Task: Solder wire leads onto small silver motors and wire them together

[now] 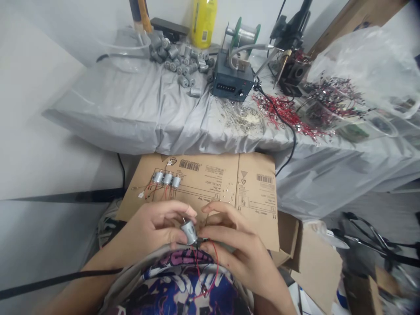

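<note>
Flattened cardboard sits in front of the table, which is draped in grey sheeting, and carries three wired motors. The left hand and right hand pinch a small metal DC motor, partly hiding it; red wires hang over the printed shirt. Farther back stand a soldering station and a heap of motors.

The cardboard sheet carries barcodes, triangular warning signs and small print, with one line that seems to read "Clean Top"; the rest is too small to read. The yellow bottle has a barcode label, also unreadable.
</note>
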A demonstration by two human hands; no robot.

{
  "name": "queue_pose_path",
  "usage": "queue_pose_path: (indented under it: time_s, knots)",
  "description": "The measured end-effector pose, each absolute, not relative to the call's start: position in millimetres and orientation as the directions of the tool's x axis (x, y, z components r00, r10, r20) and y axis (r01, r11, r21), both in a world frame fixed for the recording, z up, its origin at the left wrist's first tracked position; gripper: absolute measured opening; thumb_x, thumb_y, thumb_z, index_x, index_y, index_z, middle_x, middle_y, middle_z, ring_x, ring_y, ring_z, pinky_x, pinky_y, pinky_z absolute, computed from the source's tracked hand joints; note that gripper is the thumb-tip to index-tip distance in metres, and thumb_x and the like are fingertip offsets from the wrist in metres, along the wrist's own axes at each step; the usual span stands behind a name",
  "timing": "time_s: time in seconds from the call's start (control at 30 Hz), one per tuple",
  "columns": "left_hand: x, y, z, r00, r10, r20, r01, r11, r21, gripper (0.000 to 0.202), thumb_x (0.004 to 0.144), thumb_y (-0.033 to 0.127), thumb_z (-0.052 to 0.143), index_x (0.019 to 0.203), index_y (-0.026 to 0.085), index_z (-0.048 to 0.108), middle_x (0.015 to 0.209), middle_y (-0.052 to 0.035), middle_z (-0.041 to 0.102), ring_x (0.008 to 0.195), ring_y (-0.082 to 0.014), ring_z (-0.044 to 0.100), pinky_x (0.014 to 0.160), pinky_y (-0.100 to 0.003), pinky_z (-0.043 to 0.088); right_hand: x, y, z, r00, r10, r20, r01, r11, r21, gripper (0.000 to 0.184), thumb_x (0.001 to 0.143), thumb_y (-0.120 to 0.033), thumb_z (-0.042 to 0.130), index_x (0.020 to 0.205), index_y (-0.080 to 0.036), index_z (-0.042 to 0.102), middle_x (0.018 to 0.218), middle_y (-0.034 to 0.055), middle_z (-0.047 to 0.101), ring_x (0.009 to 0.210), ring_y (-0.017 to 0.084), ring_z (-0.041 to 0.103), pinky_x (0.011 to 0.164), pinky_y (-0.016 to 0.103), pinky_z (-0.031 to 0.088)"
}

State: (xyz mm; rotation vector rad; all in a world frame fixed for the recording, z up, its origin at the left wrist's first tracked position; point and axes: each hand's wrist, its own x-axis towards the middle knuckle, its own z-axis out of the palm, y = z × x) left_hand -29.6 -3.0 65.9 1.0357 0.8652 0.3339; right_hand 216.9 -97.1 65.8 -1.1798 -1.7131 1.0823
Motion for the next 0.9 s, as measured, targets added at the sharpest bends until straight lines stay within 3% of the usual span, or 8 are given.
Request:
queue_pose_path:
  time_s: [0.13, 0.27, 0.47, 0.6, 0.7, 0.8, 0.9]
  knots:
    - [-29, -2, 67, 0.59, 0.65, -0.479, 0.129, 0.509, 0.851, 0.033, 0.079, 0.027, 0.096, 0.108, 0.022, 0.081, 0.105, -0.0035, 0.086, 0.094, -0.0188, 0.08, 0.086, -0.024, 0.063, 219, -96, 68, -0.287, 0.956, 0.064, 0.34, 0.164, -0.926, 0.027, 0.11, -0.02, 0.069, 0.132, -0.033, 0.077, 0.148, 0.0063, 0.061, 0.13, 0.02, 0.07, 0.105, 0.031, 0.061]
    - [-30, 0, 61, 0.528, 0.716, -0.456, 0.162, 0.442, 0.882, 0.027, 0.083, 0.034, 0.093, 0.106, 0.023, 0.084, 0.107, -0.0045, 0.086, 0.1, -0.0226, 0.081, 0.09, -0.027, 0.064, 222, -97, 68, -0.216, 0.975, 0.046, 0.398, 0.131, -0.908, 0.034, 0.111, -0.019, 0.061, 0.138, -0.033, 0.075, 0.148, 0.0077, 0.059, 0.113, 0.017, 0.074, 0.092, 0.03, 0.064]
    - [-34, -2, 68, 0.399, 0.799, -0.45, 0.254, 0.375, 0.891, 0.028, 0.089, 0.04, 0.082, 0.114, 0.029, 0.086, 0.116, -0.0016, 0.087, 0.11, -0.0263, 0.08, 0.107, -0.036, 0.063, 228, -97, 73, -0.2, 0.98, 0.012, 0.459, 0.105, -0.882, 0.048, 0.108, -0.009, 0.049, 0.14, -0.033, 0.076, 0.126, 0.0059, 0.062, 0.116, 0.017, 0.067, 0.103, 0.032, 0.061]
    - [-36, -2, 68, 0.42, 0.813, -0.404, 0.329, 0.278, 0.902, 0.029, 0.094, 0.044, 0.076, 0.117, 0.031, 0.088, 0.13, -0.0026, 0.084, 0.13, -0.0306, 0.073, 0.122, -0.043, 0.056, 234, -97, 75, -0.253, 0.967, 0.009, 0.437, 0.123, -0.891, 0.055, 0.109, -0.012, 0.055, 0.158, -0.037, 0.061, 0.116, 0.0014, 0.071, 0.105, 0.014, 0.07, 0.097, 0.029, 0.062]
    - [-33, -4, 61, 0.456, 0.783, -0.422, 0.352, 0.277, 0.894, 0.031, 0.09, 0.042, 0.078, 0.119, 0.032, 0.087, 0.131, -0.0026, 0.084, 0.127, -0.0308, 0.077, 0.115, -0.041, 0.061, 234, -99, 74, -0.203, 0.978, 0.044, 0.448, 0.133, -0.884, 0.065, 0.106, -0.011, 0.062, 0.164, -0.039, 0.054, 0.116, -0.0009, 0.075, 0.102, 0.013, 0.072, 0.093, 0.028, 0.063]
    - [-27, -7, 55, 0.465, 0.755, -0.462, 0.34, 0.33, 0.881, 0.04, 0.088, 0.042, 0.082, 0.127, 0.032, 0.083, 0.127, -0.0027, 0.085, 0.118, -0.0292, 0.081, 0.106, -0.038, 0.066, 230, -98, 71, -0.109, 0.99, 0.091, 0.474, 0.132, -0.87, 0.058, 0.105, -0.012, 0.067, 0.157, -0.037, 0.061, 0.116, -0.0004, 0.075, 0.097, 0.013, 0.071, 0.09, 0.027, 0.063]
    - [-21, -11, 53, 0.435, 0.765, -0.474, 0.28, 0.386, 0.879, 0.039, 0.085, 0.043, 0.087, 0.122, 0.03, 0.083, 0.123, -0.0029, 0.086, 0.115, -0.0278, 0.082, 0.103, -0.035, 0.067, 223, -97, 67, -0.03, 0.99, 0.135, 0.449, 0.134, -0.883, 0.049, 0.105, -0.013, 0.071, 0.147, -0.036, 0.068, 0.122, 0.0008, 0.072, 0.095, 0.012, 0.07, 0.089, 0.027, 0.063]
